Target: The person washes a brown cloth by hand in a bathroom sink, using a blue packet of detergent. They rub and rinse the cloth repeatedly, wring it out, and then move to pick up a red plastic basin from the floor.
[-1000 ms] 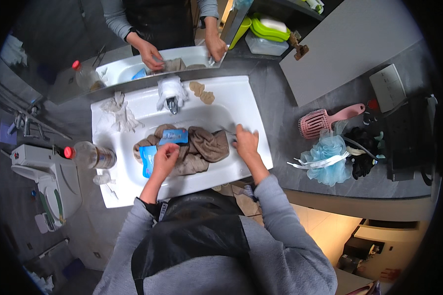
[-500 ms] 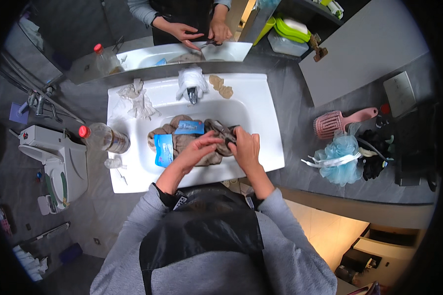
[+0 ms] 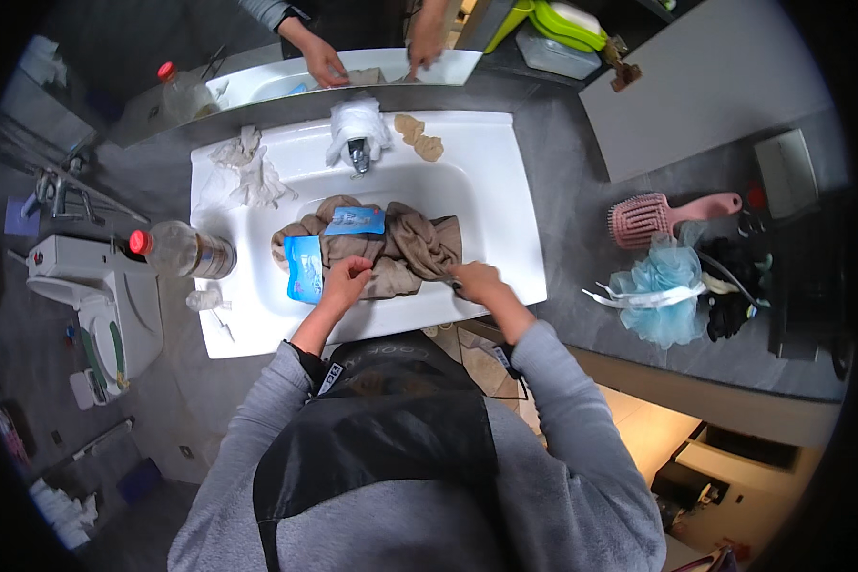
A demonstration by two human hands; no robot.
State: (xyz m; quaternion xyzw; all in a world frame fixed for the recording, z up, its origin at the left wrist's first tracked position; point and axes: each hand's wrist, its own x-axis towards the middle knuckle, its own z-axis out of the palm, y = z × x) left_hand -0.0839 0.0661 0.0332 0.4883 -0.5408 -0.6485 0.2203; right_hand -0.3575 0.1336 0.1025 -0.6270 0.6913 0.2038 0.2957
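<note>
A crumpled brown cloth (image 3: 419, 240) lies in the white sink (image 3: 491, 191), with two blue packets on it: one packet (image 3: 356, 220) on top, another (image 3: 304, 269) at its left side. My left hand (image 3: 350, 278) is over the cloth's near edge, thumb and fingers pinched together; whether something small is between them is hidden. At the cloth's right near corner, my right hand (image 3: 479, 283) is closed round a small dark and grey tool (image 3: 455, 283), mostly covered by the fingers. A thin end points left along the cloth.
A white-wrapped faucet (image 3: 358, 138) rises behind the cloth. White crumpled material (image 3: 248, 176), a red-capped bottle (image 3: 186, 250) and a tan scrap (image 3: 418, 138) are around the rim. On the right counter lie a pink hairbrush (image 3: 653, 219) and a blue bath puff (image 3: 663, 286).
My hands have moved apart and nearer to me, the left dropping its spread fingers into a pinch. The cloth's right part, previously bunched under my hands, now lies uncovered and spread.
</note>
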